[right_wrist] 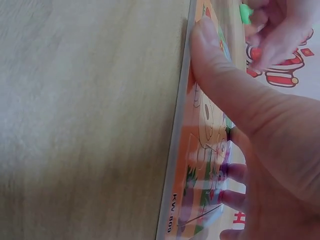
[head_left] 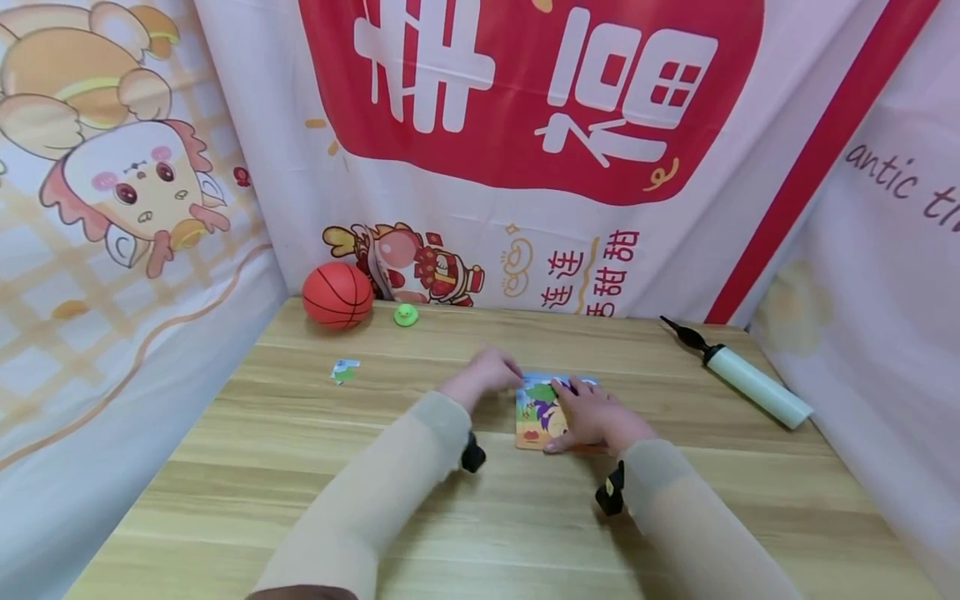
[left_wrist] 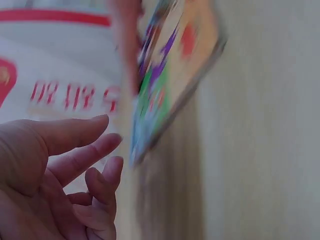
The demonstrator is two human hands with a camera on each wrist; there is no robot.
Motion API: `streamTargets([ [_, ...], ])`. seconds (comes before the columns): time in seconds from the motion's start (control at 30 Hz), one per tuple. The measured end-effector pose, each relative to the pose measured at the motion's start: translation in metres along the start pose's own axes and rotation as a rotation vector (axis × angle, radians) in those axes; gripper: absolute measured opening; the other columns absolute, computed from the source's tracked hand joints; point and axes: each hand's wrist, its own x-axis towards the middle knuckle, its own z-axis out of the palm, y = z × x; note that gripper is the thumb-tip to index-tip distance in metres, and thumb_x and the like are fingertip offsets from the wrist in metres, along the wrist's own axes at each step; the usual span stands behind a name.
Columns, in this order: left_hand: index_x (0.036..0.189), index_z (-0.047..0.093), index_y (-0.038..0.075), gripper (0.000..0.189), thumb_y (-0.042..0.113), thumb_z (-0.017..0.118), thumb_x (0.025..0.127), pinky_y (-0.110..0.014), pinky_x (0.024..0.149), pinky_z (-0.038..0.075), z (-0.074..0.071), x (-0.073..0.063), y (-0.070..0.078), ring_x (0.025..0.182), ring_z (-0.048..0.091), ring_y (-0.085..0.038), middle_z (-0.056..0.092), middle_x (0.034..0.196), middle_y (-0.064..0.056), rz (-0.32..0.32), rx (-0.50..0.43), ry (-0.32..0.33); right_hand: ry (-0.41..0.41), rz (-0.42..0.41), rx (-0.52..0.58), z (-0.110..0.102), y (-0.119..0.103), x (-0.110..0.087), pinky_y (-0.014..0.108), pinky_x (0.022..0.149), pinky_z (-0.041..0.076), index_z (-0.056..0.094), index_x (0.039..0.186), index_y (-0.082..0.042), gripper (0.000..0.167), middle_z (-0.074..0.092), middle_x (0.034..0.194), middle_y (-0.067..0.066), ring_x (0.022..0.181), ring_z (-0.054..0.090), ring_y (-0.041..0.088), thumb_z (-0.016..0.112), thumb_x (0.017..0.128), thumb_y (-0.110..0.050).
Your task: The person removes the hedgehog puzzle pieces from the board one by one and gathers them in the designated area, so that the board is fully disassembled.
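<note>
A jigsaw puzzle board [head_left: 531,421] with a colourful cartoon picture and an orange lower border lies flat on the table. Over its right part my right hand [head_left: 588,414] is spread, and in the right wrist view the thumb [right_wrist: 207,47] rests on the near border while the fingertips touch the picture. My left hand [head_left: 489,372] is beside the board's far left corner. The left wrist view shows its fingers [left_wrist: 82,132] loosely bent, a gap between them and the board, and nothing held.
A small loose puzzle piece [head_left: 345,372] lies left of my left hand. At the back left sit a red toy basketball [head_left: 337,296] and a green rubber duck [head_left: 406,315]. To the right lies a hand pump [head_left: 757,387]. Printed cloths [head_left: 525,192] hang around the wooden table [head_left: 315,467].
</note>
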Motion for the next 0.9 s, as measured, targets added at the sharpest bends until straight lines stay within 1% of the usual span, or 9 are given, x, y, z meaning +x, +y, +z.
streamTargets([
  [0.07, 0.11, 0.071, 0.009, 0.027, 0.019, 0.075, 0.085, -0.038, 0.081, 0.05, 0.021, 0.0, 0.012, 0.09, 0.06, -0.02, 0.065, 0.099, -0.002, 0.011, 0.054, -0.019, 0.009, -0.026, -0.002, 0.0, 0.001, -0.001, 0.069, 0.108, 0.011, 0.015, 0.159, -0.019, 0.119, 0.007, 0.162, 0.02, 0.144, 0.007, 0.05, 0.071, 0.069, -0.073],
  [0.13, 0.119, 0.067, 0.009, 0.038, 0.022, 0.077, 0.084, -0.037, 0.081, 0.05, 0.037, 0.0, 0.021, 0.091, 0.059, -0.02, 0.065, 0.106, -0.004, 0.012, 0.129, -0.015, 0.02, -0.046, 0.003, 0.002, 0.003, -0.001, 0.069, 0.108, 0.011, 0.015, 0.159, -0.018, 0.118, 0.007, 0.162, 0.02, 0.144, 0.006, 0.049, 0.071, 0.071, -0.072],
  [0.2, 0.127, 0.061, 0.008, 0.05, 0.026, 0.077, 0.083, -0.037, 0.08, 0.05, 0.049, -0.001, 0.028, 0.092, 0.058, -0.021, 0.063, 0.113, -0.007, -0.003, 0.209, 0.01, 0.035, -0.06, 0.008, 0.003, 0.006, -0.002, 0.069, 0.108, 0.012, 0.015, 0.159, -0.018, 0.116, 0.007, 0.162, 0.02, 0.144, 0.005, 0.049, 0.071, 0.072, -0.071],
  [0.3, 0.135, 0.054, 0.008, 0.062, 0.028, 0.078, 0.081, -0.037, 0.08, 0.05, 0.06, -0.002, 0.032, 0.094, 0.057, -0.022, 0.06, 0.121, -0.01, -0.037, 0.307, 0.069, 0.047, -0.071, 0.027, 0.006, 0.008, -0.002, 0.068, 0.109, 0.012, 0.016, 0.159, -0.018, 0.116, 0.007, 0.162, 0.02, 0.145, 0.004, 0.048, 0.07, 0.072, -0.071],
  [0.4, 0.137, 0.052, 0.008, 0.062, 0.026, 0.076, 0.082, -0.037, 0.08, 0.049, 0.064, -0.003, 0.034, 0.095, 0.056, -0.023, 0.06, 0.123, -0.012, -0.058, 0.334, 0.101, 0.057, -0.077, 0.038, 0.01, 0.01, -0.003, 0.067, 0.109, 0.012, 0.015, 0.159, -0.019, 0.116, 0.006, 0.162, 0.019, 0.145, 0.003, 0.047, 0.07, 0.072, -0.072],
  [0.57, 0.138, 0.05, 0.008, 0.061, 0.022, 0.075, 0.083, -0.037, 0.077, 0.049, 0.066, -0.004, 0.035, 0.093, 0.056, -0.024, 0.061, 0.122, -0.012, -0.061, 0.311, 0.1, 0.092, -0.116, 0.083, 0.013, 0.017, -0.004, 0.067, 0.11, 0.011, 0.017, 0.159, -0.019, 0.113, 0.007, 0.162, 0.02, 0.145, 0.002, 0.047, 0.071, 0.074, -0.07],
  [0.67, 0.139, 0.049, 0.008, 0.064, 0.022, 0.075, 0.083, -0.038, 0.082, 0.049, 0.067, -0.005, 0.036, 0.098, 0.057, -0.025, 0.061, 0.123, -0.012, -0.062, 0.304, 0.109, 0.106, -0.137, 0.138, 0.015, 0.026, -0.005, 0.067, 0.109, 0.011, 0.018, 0.159, -0.017, 0.109, 0.008, 0.162, 0.021, 0.145, 0.003, 0.047, 0.071, 0.077, -0.066],
  [0.77, 0.14, 0.049, 0.008, 0.066, 0.022, 0.075, 0.082, -0.04, 0.088, 0.048, 0.067, -0.006, 0.035, 0.104, 0.059, -0.026, 0.061, 0.124, -0.013, -0.053, 0.31, 0.127, 0.112, -0.123, 0.168, 0.016, 0.038, -0.007, 0.068, 0.108, 0.013, 0.017, 0.159, -0.016, 0.108, 0.007, 0.162, 0.021, 0.145, 0.005, 0.048, 0.071, 0.079, -0.065],
  [0.9, 0.138, 0.05, 0.007, 0.065, 0.022, 0.076, 0.08, -0.042, 0.09, 0.048, 0.066, -0.006, 0.034, 0.105, 0.059, -0.029, 0.062, 0.123, -0.013, -0.039, 0.282, 0.139, 0.114, -0.094, 0.129, 0.015, 0.05, -0.012, 0.07, 0.107, 0.014, 0.016, 0.159, -0.015, 0.112, 0.006, 0.161, 0.023, 0.143, 0.007, 0.05, 0.07, 0.076, -0.068],
])
